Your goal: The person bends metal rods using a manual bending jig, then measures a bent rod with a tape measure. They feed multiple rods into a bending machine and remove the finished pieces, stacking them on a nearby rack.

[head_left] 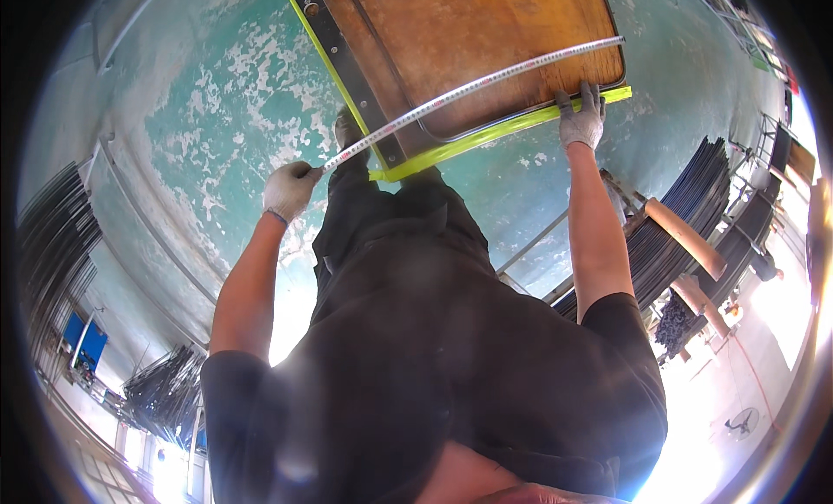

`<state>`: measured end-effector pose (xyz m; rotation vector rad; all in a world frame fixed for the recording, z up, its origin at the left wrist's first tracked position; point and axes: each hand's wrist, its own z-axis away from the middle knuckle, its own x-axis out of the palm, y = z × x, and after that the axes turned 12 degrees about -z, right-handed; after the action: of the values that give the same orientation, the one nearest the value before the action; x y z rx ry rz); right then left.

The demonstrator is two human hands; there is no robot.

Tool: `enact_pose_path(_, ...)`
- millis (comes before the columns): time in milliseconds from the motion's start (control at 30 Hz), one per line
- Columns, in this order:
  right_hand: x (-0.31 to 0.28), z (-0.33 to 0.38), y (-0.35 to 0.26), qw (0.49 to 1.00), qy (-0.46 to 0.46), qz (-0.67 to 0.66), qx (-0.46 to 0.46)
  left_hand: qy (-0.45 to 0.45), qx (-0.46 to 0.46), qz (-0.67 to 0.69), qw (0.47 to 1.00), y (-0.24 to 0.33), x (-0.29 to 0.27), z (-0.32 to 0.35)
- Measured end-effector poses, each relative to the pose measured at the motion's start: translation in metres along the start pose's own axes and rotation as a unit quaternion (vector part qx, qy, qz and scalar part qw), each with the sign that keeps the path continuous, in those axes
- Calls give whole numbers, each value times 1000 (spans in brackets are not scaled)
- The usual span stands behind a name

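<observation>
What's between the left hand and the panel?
The tape: in the head view it runs from the left hand and across the panel. A dark trouser leg shows behind it.

Panel [495, 27] looks like worn wood, smooth. Tape measure [512, 71] across panel: smooth metal. Floor [226, 122] around panel: flaking paint.

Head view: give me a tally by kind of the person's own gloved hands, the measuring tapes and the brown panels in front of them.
Gloved hands: 2, left hand and right hand
Measuring tape: 1
Brown panel: 1
Total: 4
</observation>
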<state>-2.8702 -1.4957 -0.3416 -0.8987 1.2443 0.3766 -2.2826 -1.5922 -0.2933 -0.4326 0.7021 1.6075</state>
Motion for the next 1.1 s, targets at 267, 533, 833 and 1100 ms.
enact_pose_path(267,-3,1,-3,1000,-5,8,-8,2,7,0,1000,0,-5,3)
enact_pose_path(533,-2,0,-9,1000,-4,3,-3,-11,15,-30,999,10,-11,1)
enact_pose_path(833,-3,2,-6,1000,0,8,-11,1,45,6,999,-7,7,-4)
enact_pose_path(1100,-11,7,-19,1000,6,-30,7,-4,31,12,999,-8,6,-7)
